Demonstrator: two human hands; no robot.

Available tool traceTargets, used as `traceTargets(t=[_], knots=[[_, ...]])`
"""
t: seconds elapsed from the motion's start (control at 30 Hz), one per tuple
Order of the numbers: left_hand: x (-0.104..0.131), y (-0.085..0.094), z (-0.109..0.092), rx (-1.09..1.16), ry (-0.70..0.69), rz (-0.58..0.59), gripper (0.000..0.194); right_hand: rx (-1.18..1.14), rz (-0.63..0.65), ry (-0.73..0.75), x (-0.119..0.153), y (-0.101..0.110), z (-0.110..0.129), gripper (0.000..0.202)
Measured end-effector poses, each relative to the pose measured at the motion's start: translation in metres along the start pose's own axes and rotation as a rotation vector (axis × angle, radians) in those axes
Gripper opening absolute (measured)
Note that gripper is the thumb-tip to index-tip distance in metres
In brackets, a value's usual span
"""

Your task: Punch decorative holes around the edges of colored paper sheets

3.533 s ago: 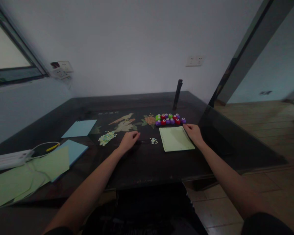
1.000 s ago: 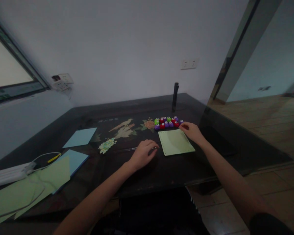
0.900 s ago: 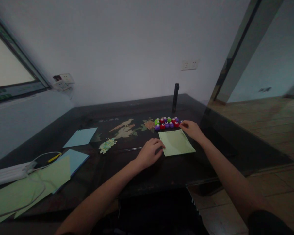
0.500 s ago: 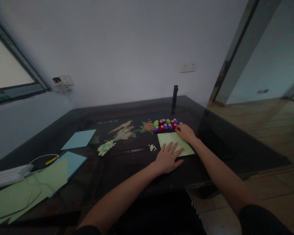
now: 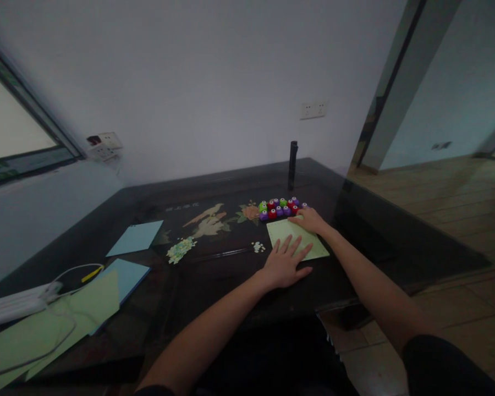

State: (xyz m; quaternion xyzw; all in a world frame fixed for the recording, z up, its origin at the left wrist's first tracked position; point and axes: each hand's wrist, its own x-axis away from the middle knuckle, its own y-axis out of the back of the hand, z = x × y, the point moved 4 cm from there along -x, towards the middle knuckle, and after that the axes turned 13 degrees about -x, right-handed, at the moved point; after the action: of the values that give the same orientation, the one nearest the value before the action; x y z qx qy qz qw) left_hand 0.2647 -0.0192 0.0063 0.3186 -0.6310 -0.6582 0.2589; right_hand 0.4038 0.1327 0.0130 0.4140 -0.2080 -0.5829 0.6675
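Observation:
My left hand (image 5: 286,265) lies flat on a pale green sheet of paper (image 5: 278,230), fingers spread over its near-left part and thumb pointing right beyond its lower edge. At the sheet's far edge is my right hand (image 5: 312,221); its visible fingers stretch left along that edge, touching the paper, with nothing visible held. Just beyond the sheet stand two rows of small purple, red and green pieces (image 5: 279,211) with white, eye-like tops. One purple piece (image 5: 304,205) sits close behind my right hand. A few pale paper bits (image 5: 258,247) lie left of the sheet.
Farther left is a larger heap of green and yellowish bits (image 5: 181,249). Blue sheets (image 5: 136,237), green sheets (image 5: 86,302), a white power strip (image 5: 16,305) with cable and a yellow item (image 5: 91,274) occupy the left side. A black upright object (image 5: 292,159) stands at the back.
My right fingers have gone from a pinch by the coloured pieces to lying stretched out along the sheet's far edge. My left hand stays on the paper. The view has shifted slightly.

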Motion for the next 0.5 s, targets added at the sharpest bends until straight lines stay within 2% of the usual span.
traceTargets(t=[0.1,0.2,0.33,0.4,0.5], knots=[[0.001,-0.001,0.0,0.008,-0.004,-0.059,0.065,-0.275,0.022,-0.086,0.005,0.006,-0.009,0.032],[0.003,0.0,0.0,0.046,0.006,-0.098,0.065,-0.564,0.08,-0.109,0.014,0.008,-0.012,0.035],[0.002,0.006,0.003,0.198,0.03,-0.171,0.063,-0.677,0.081,-0.141,0.023,0.015,-0.007,0.036],[0.001,0.016,0.013,0.312,0.112,-0.27,0.065,-0.706,0.068,-0.149,0.027,0.023,0.001,0.036],[0.003,0.037,0.041,0.539,0.318,-0.526,0.076,-0.787,0.031,-0.114,0.037,0.042,0.019,0.038]])
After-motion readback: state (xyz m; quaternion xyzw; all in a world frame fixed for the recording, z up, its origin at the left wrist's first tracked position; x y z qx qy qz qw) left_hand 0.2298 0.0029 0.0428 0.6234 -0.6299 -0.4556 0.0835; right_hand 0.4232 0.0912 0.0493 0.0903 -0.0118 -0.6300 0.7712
